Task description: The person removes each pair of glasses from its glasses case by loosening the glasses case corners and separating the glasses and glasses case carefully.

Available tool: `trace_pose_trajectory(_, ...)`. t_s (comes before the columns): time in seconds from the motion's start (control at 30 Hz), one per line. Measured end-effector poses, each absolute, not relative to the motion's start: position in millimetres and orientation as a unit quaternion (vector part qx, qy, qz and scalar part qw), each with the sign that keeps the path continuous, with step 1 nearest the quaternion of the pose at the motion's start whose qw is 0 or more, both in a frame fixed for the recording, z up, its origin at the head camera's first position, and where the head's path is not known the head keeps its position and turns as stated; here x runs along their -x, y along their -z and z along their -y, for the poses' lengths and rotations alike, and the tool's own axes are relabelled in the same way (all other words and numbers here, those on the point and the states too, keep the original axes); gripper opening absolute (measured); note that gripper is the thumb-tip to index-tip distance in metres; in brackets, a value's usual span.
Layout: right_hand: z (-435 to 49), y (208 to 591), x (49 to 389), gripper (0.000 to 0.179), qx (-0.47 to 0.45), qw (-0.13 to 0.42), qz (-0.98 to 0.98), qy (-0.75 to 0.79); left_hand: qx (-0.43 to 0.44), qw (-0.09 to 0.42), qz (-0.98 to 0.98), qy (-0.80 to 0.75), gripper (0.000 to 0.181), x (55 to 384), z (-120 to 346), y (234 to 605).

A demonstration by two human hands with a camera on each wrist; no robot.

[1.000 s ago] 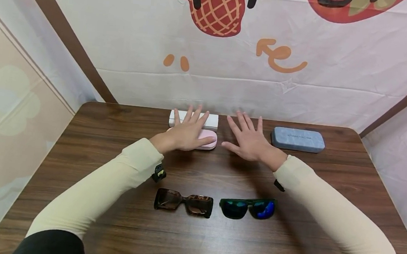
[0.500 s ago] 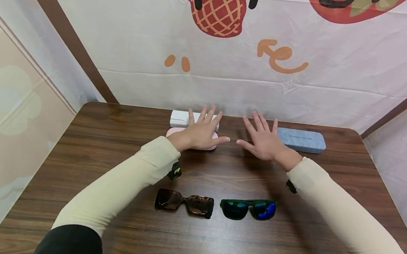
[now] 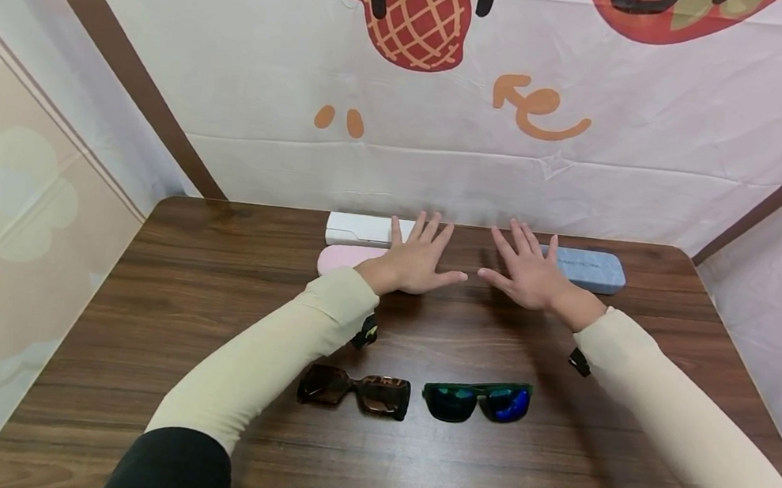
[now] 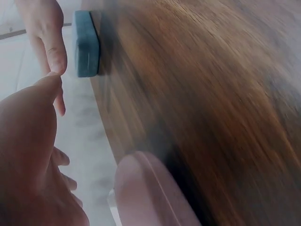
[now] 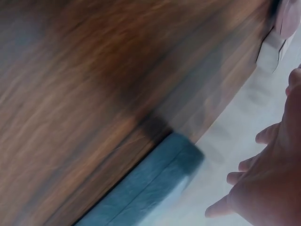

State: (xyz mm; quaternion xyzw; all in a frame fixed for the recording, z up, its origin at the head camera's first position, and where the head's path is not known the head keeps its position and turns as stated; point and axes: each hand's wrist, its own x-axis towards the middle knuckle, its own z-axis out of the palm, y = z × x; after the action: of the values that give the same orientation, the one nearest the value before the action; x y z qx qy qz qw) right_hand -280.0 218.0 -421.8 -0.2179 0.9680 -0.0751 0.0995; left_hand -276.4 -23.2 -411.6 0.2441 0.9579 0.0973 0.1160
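My left hand (image 3: 413, 265) is spread flat above the table's far side, fingers straight, holding nothing. Partly hidden behind it are a white glasses case (image 3: 360, 230) and a pink glasses case (image 3: 346, 258). To its right my right hand (image 3: 529, 276) is also spread, thumb toward the left one, its fingers covering the left end of a blue glasses case (image 3: 590, 270). In the left wrist view the pink case (image 4: 148, 193) lies apart below the hand. Nearer the person lie tortoiseshell sunglasses (image 3: 354, 391) and green-framed sunglasses with blue lenses (image 3: 477, 401), side by side.
The brown wooden table (image 3: 142, 297) ends at the back against a white printed curtain (image 3: 252, 70). Another curtain (image 3: 14, 220) hangs along the left side. The left sleeve (image 3: 271, 359) passes close by the tortoiseshell sunglasses.
Both hands have moved to the right over the far side of the table, fingers still spread. More of the white and pink cases shows; the blue case is now partly covered. The sunglasses lie still.
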Motion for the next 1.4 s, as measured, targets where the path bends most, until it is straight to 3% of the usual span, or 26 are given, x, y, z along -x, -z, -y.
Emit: trace_pose_trajectory(1.4, -327, 420, 279, 0.089, 0.105, 0.095, -0.976, 0.164, -0.276, 0.125, -0.946, -0.116, 0.089, 289, -83, 414)
